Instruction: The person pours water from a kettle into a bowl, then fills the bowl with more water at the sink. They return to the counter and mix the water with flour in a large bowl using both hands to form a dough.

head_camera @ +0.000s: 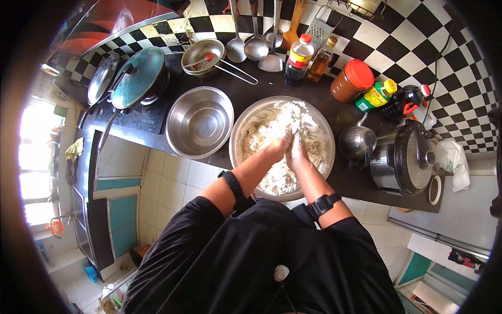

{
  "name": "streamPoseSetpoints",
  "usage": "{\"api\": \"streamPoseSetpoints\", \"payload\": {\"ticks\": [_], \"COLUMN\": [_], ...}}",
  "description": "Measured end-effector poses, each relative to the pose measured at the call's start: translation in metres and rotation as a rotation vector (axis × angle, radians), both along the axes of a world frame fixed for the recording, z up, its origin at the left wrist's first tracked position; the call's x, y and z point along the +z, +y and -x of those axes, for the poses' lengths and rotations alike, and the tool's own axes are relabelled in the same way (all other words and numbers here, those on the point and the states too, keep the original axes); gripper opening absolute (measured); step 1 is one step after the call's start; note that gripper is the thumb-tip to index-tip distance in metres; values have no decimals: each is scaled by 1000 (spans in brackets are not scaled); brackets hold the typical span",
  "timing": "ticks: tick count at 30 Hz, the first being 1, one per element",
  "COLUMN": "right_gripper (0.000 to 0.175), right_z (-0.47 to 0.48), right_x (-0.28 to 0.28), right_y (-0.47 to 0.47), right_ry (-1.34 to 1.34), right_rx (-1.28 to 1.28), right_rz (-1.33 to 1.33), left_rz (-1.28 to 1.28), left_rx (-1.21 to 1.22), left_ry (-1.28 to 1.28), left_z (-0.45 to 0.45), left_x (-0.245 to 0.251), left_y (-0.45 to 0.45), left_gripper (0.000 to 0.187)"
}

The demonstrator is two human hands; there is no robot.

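Note:
A large steel mixing bowl (236, 151) stands at the counter's front edge before me. It holds shaggy, floury dough (276, 184), with loose white lumps heaped towards its far side. My left hand (281, 144) and my right hand (297, 151) are inside the bowl, side by side with the palms turned towards each other. White flour coats both, most plainly the right. Their fingertips merge with the floury heap, so whether any dough is gripped between them is hidden.
Left of the bowl sits a steel basin (200, 121); a lidded wok (139, 78) rests on the stove beyond. Along the back stand a sauce bottle (299, 59) and a red-lidded jar (351, 80). A steel kettle (357, 143) and pressure cooker (404, 161) are at right.

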State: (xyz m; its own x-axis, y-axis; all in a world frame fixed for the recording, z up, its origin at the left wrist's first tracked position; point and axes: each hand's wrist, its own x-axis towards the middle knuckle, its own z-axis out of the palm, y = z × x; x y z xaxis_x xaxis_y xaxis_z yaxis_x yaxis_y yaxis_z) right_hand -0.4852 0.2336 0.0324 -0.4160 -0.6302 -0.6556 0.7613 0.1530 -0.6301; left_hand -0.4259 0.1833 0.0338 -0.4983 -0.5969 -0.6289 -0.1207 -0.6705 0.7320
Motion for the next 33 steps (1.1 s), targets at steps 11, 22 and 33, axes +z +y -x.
{"api": "streamPoseSetpoints", "payload": {"ticks": [11,22,33], "right_gripper": [51,53,52], "right_z": [-22,15,-35], "right_x": [33,-24,34], "right_y": [10,-4,5], "right_ry": [-110,-118,-148], "right_rx": [69,96,116], "right_rz": [116,382,329], "left_rz": [24,400,140], "left_rx": [2,30,-80], "left_ry": [-78,-114,-156], "left_z": [21,16,-6], "left_x": [-18,45,0], "left_y": [8,51,-6], "left_gripper": [50,44,38]}}
